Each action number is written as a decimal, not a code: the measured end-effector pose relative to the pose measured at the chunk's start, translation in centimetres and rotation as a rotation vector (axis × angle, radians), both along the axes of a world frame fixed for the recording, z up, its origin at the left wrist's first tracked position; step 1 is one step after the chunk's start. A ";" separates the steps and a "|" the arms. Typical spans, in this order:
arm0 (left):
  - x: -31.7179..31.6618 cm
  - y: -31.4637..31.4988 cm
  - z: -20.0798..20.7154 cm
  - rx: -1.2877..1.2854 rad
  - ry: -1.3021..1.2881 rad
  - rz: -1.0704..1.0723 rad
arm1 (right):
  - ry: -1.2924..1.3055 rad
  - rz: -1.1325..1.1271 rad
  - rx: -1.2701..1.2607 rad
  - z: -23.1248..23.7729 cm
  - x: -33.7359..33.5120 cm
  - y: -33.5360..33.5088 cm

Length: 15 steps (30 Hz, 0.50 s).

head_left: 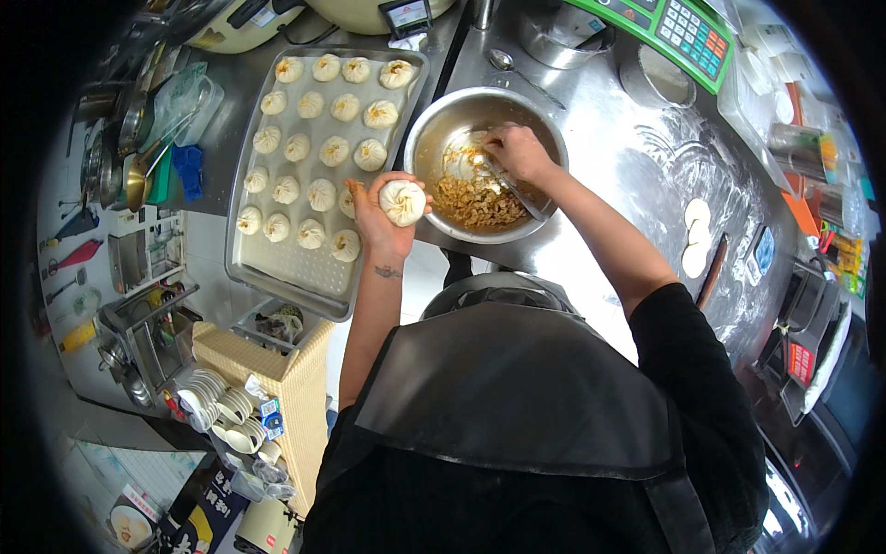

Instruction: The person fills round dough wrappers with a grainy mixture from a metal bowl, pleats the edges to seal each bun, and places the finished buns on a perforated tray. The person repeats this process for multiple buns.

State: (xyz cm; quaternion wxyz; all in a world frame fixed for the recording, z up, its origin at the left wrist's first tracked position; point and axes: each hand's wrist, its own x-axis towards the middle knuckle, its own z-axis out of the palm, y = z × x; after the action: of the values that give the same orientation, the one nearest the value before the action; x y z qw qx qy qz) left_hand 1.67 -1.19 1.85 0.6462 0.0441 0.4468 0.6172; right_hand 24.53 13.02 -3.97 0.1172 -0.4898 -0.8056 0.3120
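A round, pleated white bun (402,202) rests in my left hand (380,222), fingers curled round it, beside the tray's right edge. Inside the large steel bowl (420,138), my right hand (519,152) reaches over the brown minced filling (478,201) with its fingers drawn together. A long metal utensil (519,191) slants through the filling, its upper end close to those fingers; whether they grip it is hidden. Left of the bowl, several pleated buns (321,194) sit in rows on a perforated metal tray (277,270). One bun is partly covered by my left hand.
On the floured right side lie flat dough rounds (698,231) and a brown rolling pin (713,270). A spoon (521,74), a steel pot (554,51), a flour-dusted container (657,78) and a green scale (660,32) stand behind. Stacked white bowls (217,397) are at lower left.
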 end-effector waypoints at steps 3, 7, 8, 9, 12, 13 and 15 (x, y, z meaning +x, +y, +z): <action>-0.2 -0.6 -0.1 0.012 -0.020 0.022 | -0.063 0.044 -0.021 -0.9 -2.3 -0.4; -0.4 -1.3 -0.2 0.024 -0.033 0.044 | -0.193 0.141 -0.022 -1.3 -4.4 -0.6; -0.4 -1.5 -0.2 0.024 -0.038 0.048 | -0.211 0.161 0.008 -1.3 -4.8 -0.7; -0.4 -1.6 -0.2 0.025 -0.043 0.052 | -0.230 0.181 0.038 -1.2 -5.1 -0.9; -0.3 -1.9 -0.4 0.027 -0.046 0.052 | -0.323 0.209 0.041 -0.9 -6.0 -1.1; -0.2 -1.9 -0.4 0.028 -0.045 0.050 | -0.355 0.215 0.043 -0.9 -6.3 -1.3; 0.0 -1.9 -0.5 0.018 -0.043 0.057 | -0.415 0.227 0.046 -0.9 -6.7 -1.5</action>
State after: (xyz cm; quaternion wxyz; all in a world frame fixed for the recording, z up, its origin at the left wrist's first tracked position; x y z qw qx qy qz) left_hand 1.63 -3.13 1.38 0.6373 0.0238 0.4285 0.6401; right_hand 17.82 11.51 -4.84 -0.0754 -0.4469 -0.8693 0.1975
